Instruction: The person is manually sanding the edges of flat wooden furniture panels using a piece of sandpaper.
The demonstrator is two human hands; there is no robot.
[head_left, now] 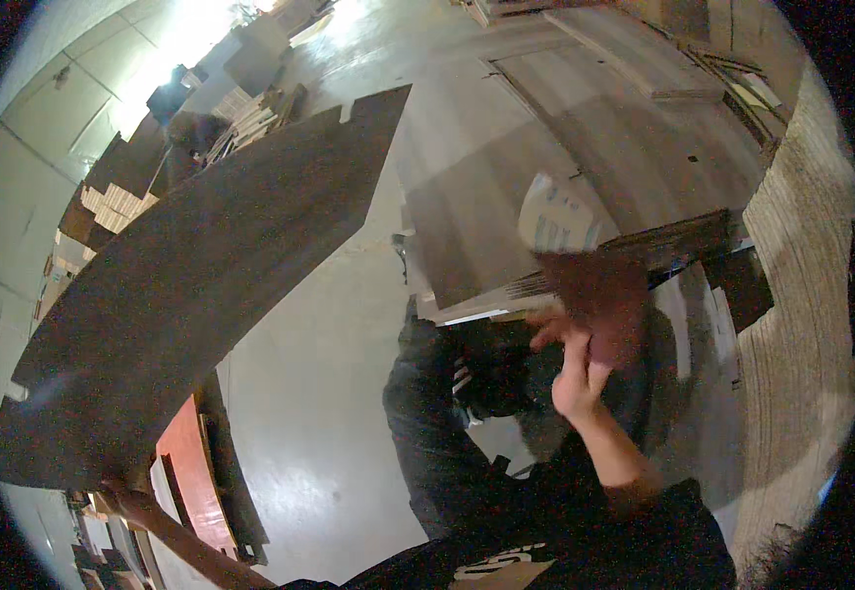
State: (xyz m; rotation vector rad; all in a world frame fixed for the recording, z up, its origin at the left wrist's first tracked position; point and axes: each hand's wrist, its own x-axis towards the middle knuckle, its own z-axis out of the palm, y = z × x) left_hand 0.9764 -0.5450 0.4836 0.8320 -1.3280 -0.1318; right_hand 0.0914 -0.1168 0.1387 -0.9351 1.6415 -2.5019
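Head view: left hand (pixel 120 489) grips a big dark board (pixel 191 285); right hand (pixel 585 369) holds a blurry brown piece (pixel 599 295). Carrying step, I think; next needs careful setting down.

we saw the long board (pixel 201 285) stretching across our left, its near end at our left hand (pixel 117 489). our right hand (pixel 585 369) was on a small panel (pixel 599 295) to the right, before stacked boards (pixel 506 206) on the floor (pixel 319 393).
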